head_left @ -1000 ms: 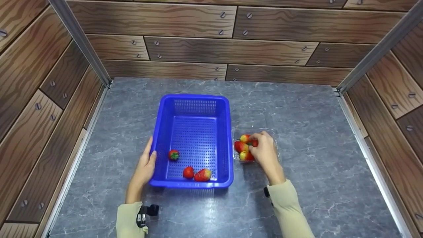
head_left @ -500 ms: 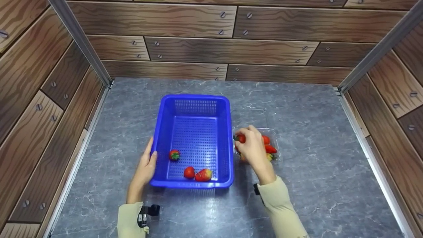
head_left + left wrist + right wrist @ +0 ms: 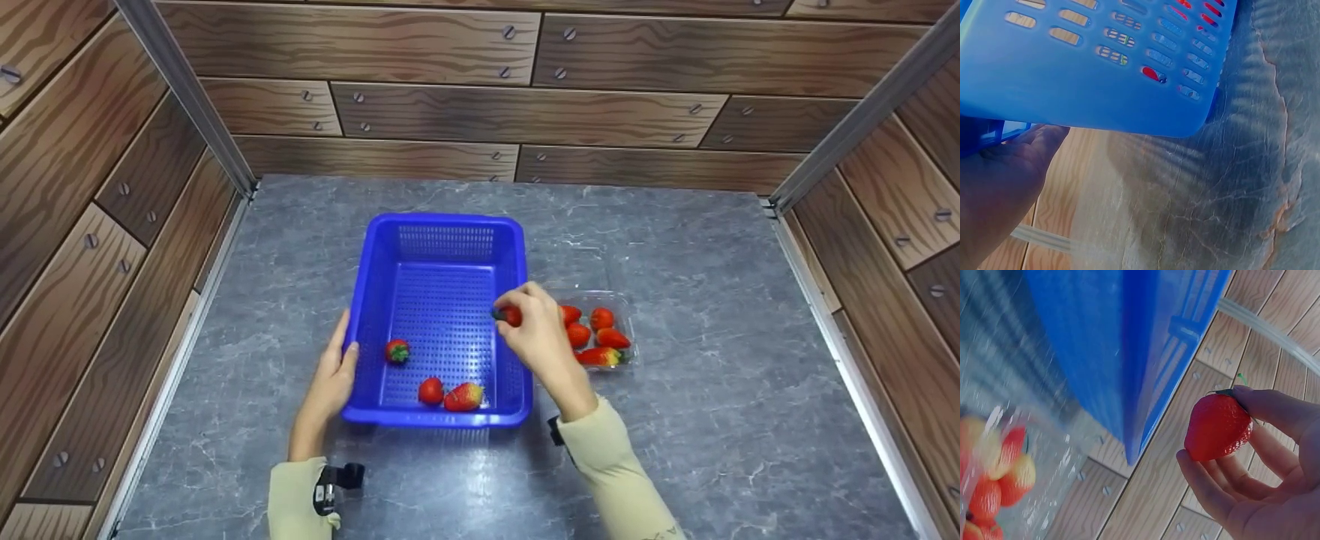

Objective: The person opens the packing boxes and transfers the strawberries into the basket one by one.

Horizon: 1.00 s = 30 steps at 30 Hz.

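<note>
I observe one glossy red strawberry [image 3: 1214, 427], dimpled, rounded, green-capped, over the right side of a perforated blue plastic basket [image 3: 442, 219] | right grip [image 3: 541, 328] pinched on it | left grip [image 3: 330, 379] straight-fingered against basket.

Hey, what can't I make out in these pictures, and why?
Head: the left end of the clear container, behind the right hand.
Left wrist: most of the inside of the blue basket, behind its own slotted wall; part of the left hand, beyond the left edge.
Right wrist: some strawberries, cut off by the left edge.
</note>
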Each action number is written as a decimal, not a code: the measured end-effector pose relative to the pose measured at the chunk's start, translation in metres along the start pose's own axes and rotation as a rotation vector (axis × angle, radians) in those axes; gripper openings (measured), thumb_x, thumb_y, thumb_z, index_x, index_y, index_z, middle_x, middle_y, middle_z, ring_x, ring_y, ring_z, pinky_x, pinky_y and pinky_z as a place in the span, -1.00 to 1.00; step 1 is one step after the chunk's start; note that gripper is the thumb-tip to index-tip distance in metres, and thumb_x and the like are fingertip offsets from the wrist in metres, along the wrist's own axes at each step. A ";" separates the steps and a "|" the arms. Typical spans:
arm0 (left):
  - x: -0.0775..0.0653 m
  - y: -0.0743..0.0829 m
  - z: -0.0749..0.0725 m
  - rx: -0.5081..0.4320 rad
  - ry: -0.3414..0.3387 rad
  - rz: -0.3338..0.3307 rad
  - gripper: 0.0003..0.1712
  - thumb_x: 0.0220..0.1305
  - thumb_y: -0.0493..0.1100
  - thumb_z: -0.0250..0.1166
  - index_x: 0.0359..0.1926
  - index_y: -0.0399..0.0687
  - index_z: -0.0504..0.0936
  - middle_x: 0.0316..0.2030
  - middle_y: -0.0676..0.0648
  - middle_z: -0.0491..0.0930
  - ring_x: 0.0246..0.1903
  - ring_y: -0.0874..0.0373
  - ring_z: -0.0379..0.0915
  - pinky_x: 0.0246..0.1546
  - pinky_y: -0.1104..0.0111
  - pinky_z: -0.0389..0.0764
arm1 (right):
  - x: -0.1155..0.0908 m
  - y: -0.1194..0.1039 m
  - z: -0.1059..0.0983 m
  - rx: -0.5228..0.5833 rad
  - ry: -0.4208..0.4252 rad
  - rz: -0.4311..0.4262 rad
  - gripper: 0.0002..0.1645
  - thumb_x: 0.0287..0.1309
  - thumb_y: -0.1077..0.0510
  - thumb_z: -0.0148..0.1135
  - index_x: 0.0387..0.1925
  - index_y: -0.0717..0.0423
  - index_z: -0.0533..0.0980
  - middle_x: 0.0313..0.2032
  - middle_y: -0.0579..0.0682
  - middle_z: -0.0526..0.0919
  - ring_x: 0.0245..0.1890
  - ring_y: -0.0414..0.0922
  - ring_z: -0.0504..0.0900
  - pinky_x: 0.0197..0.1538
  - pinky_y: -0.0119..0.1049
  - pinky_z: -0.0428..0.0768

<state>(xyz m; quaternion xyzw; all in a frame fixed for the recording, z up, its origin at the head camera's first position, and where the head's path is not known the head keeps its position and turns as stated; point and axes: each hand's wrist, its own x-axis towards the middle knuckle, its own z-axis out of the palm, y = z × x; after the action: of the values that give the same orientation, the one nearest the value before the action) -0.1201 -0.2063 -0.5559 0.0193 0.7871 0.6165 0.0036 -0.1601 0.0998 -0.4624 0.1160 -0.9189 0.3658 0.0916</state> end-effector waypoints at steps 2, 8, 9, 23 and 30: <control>0.000 0.001 0.000 0.003 0.000 0.001 -0.34 0.56 -0.31 -0.19 0.58 -0.15 -0.14 0.53 -0.26 -0.08 0.50 -0.14 -0.20 0.50 0.05 -0.15 | -0.001 -0.004 0.005 0.020 -0.012 -0.009 -0.73 -0.09 0.40 0.46 -0.25 0.18 0.72 -0.26 0.02 0.58 -0.23 -0.02 0.57 -0.15 -0.17 0.61; 0.001 0.002 0.000 0.010 0.003 0.001 -0.34 0.56 -0.31 -0.18 0.58 -0.16 -0.13 0.53 -0.27 -0.08 0.50 -0.15 -0.19 0.50 0.05 -0.15 | -0.003 -0.010 0.023 0.052 -0.055 -0.080 -0.71 -0.13 0.43 0.44 -0.26 0.20 0.72 -0.25 0.05 0.59 -0.20 0.02 0.58 -0.10 -0.18 0.63; 0.002 0.002 0.000 0.009 0.003 0.002 -0.34 0.56 -0.32 -0.18 0.57 -0.17 -0.13 0.53 -0.27 -0.08 0.50 -0.15 -0.19 0.50 0.05 -0.15 | -0.003 -0.010 0.026 0.053 -0.061 -0.090 -0.72 -0.13 0.42 0.44 -0.27 0.20 0.72 -0.25 0.05 0.59 -0.19 0.02 0.58 -0.09 -0.16 0.63; 0.000 0.011 0.002 -0.039 -0.009 0.001 -0.34 0.54 -0.36 -0.19 0.56 -0.24 -0.15 0.53 -0.30 -0.12 0.51 -0.16 -0.23 0.50 0.04 -0.17 | -0.008 0.013 0.068 0.022 -0.199 -0.131 -0.76 -0.12 0.42 0.42 -0.30 0.21 0.70 -0.27 0.03 0.56 -0.18 0.03 0.57 -0.04 -0.10 0.63; 0.002 -0.002 0.000 -0.023 0.001 -0.009 -0.33 0.55 -0.35 -0.18 0.57 -0.18 -0.15 0.53 -0.28 -0.10 0.50 -0.17 -0.18 0.49 0.02 -0.13 | -0.014 0.020 0.086 -0.091 -0.314 -0.136 -0.76 -0.10 0.38 0.43 -0.30 0.15 0.71 -0.28 0.00 0.53 -0.18 0.02 0.55 -0.05 -0.10 0.63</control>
<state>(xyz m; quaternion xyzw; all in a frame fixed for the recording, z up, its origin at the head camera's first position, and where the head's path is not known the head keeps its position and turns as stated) -0.1223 -0.2064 -0.5576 0.0157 0.7800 0.6255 0.0063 -0.1591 0.0566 -0.5403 0.2292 -0.9275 0.2943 -0.0236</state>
